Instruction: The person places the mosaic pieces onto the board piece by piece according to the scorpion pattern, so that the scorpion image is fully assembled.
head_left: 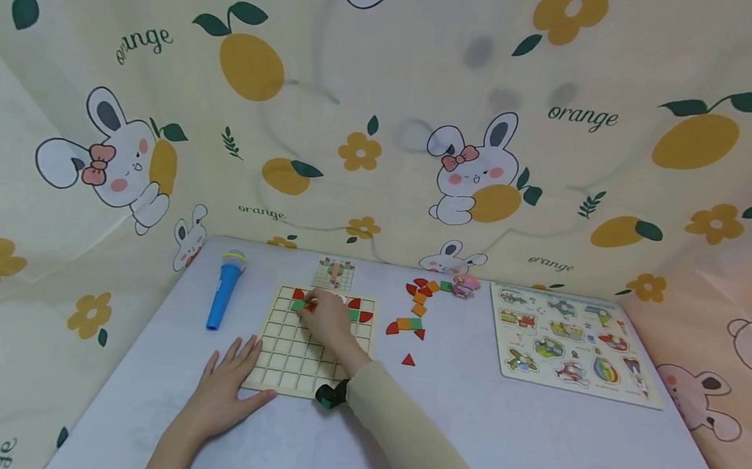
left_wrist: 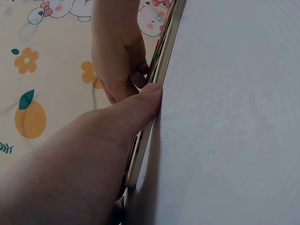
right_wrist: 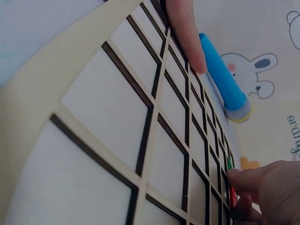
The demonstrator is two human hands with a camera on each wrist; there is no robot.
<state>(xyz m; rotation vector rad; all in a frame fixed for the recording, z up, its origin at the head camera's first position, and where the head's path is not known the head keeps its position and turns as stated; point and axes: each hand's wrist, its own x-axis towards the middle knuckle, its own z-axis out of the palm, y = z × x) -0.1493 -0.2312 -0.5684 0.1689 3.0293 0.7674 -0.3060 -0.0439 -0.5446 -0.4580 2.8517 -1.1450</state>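
A wooden grid board (head_left: 286,364) lies on the table, with red and green pieces set in cells of its far rows. My right hand (head_left: 329,323) reaches over those rows. Its thumb and fingertips pinch a small red piece (right_wrist: 233,194) at the grid, partly hidden by the fingers; a green piece (right_wrist: 229,163) shows beside it. My left hand (head_left: 225,388) rests with spread, straight fingers at the board's near left corner. Its thumb (left_wrist: 149,91) lies along the near edge. Red quarter-round pieces (head_left: 366,317) sit in cells right of my right hand.
Loose red, orange and green pieces (head_left: 419,297) lie right of the board, with a red triangle (head_left: 409,360) nearer. A pattern card (head_left: 335,273) lies behind the board. There are also a blue toy microphone (head_left: 225,293), a pink figure (head_left: 465,285) and a picture puzzle board (head_left: 573,346).
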